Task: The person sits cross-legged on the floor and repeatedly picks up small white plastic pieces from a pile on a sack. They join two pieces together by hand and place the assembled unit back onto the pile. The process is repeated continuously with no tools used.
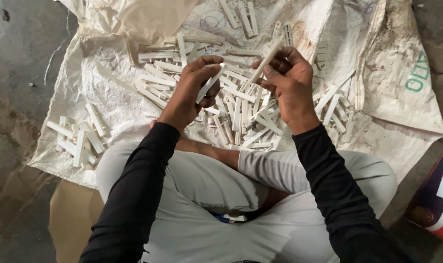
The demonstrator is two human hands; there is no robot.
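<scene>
A short white plastic strip point(209, 84) is pinched by the closed fingers of the left hand point(192, 90), its long axis tilted up toward the far right. A second white plastic strip point(266, 60) is clamped likewise in the right hand point(288, 83), pointing far right, above the heap of white strips point(241, 112) on the woven white sack point(109, 83).

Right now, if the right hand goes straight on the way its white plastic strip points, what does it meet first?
The right hand aims its white plastic strip up-left; it would probably meet the scattered white strips on the woven sack first, though depth is unclear.
</scene>
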